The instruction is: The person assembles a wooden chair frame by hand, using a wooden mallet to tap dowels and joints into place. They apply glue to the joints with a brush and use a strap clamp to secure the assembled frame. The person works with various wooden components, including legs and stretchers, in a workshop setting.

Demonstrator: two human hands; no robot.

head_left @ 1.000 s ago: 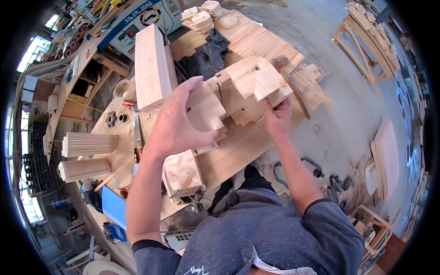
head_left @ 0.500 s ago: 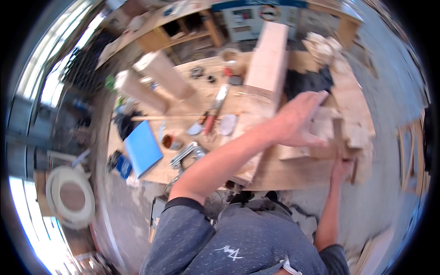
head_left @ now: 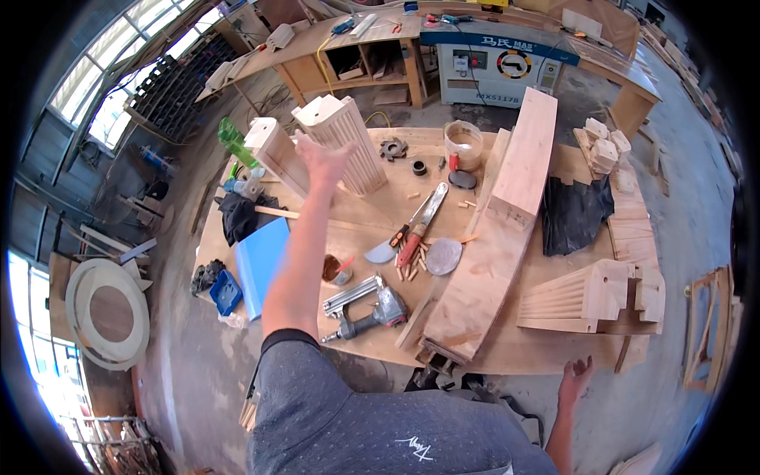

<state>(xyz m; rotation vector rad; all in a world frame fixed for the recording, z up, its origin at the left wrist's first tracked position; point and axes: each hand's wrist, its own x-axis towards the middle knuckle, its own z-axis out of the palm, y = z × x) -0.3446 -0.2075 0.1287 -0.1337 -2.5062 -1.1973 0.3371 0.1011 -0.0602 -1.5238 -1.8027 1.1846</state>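
My left hand (head_left: 323, 161) is stretched far out over the left of the table, its fingers apart. It hovers in front of two upright wooden blocks: a fluted block (head_left: 358, 150) and a narrower block (head_left: 277, 154) to its left. I cannot tell whether it touches either. My right hand (head_left: 576, 381) hangs off the table's near right edge, empty, with loosely curled, separated fingers. The nearest thing to it is another fluted wooden block (head_left: 562, 297), which lies on its side with a slotted end facing right. A long, thick wooden beam (head_left: 491, 261) lies between the arms.
On the table (head_left: 380, 348) are a nail gun (head_left: 368, 309), a red-handled tool (head_left: 419, 229), several dowels, a blue folder (head_left: 263, 261), a glue tub (head_left: 463, 146) and a black plastic bag (head_left: 578, 214). A blue machine (head_left: 495, 75) and workbenches stand beyond.
My left hand has left the fluted block at the right and swung to the upright blocks at the left. My right hand has let go of that block and dropped toward me.
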